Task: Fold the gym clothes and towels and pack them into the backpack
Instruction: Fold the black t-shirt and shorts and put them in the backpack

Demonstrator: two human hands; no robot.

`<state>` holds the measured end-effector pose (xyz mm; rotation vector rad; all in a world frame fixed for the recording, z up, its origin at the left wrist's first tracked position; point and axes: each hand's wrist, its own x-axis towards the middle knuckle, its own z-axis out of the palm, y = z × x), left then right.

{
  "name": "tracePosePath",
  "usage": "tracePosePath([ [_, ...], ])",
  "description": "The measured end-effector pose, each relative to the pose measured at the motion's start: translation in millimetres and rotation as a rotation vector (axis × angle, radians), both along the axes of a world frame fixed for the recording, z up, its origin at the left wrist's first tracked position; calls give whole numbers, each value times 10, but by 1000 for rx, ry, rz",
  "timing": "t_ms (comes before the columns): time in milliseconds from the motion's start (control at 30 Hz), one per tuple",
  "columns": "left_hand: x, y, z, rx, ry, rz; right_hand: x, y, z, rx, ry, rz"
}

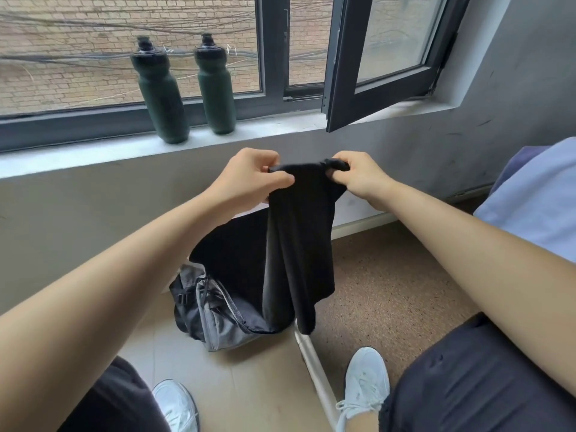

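- Head view: the left hand [249, 176] and right hand [358, 179] each pinch a top corner of a black garment [299, 244], fingers curled round its edge. It hangs in the air over the open grey backpack [215, 319] on the floor [249, 385].
- To fold it well, I judge the top edge should be pulled taut and level so the cloth hangs flat, then the corners brought together evenly.
- The garment hides the backpack's opening and contents. Whether it is shorts or a shirt is unclear.

A garment [299, 244] hangs from both hands above the backpack [218, 316], two bottles [187, 88] on the sill [93, 154] behind.
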<state>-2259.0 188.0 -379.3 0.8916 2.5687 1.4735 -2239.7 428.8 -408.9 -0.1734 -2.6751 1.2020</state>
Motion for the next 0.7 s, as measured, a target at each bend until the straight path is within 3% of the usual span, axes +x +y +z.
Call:
tracePosePath([
  [100,-53,-46,-35,23,-14,42,11,25,24,-92,14,-1],
  [267,-116,-130,-29,-73,174,167,61,38,112,-44,61,40],
  [500,-156,-126,-41,116,33,120,103,52,175,-124,120,43],
  [600,-190,-212,-15,15,185,127,134,89,220,-130,175,72],
  [700,-207,-323,22,-69,219,26,188,139,286,13,204,148],
])
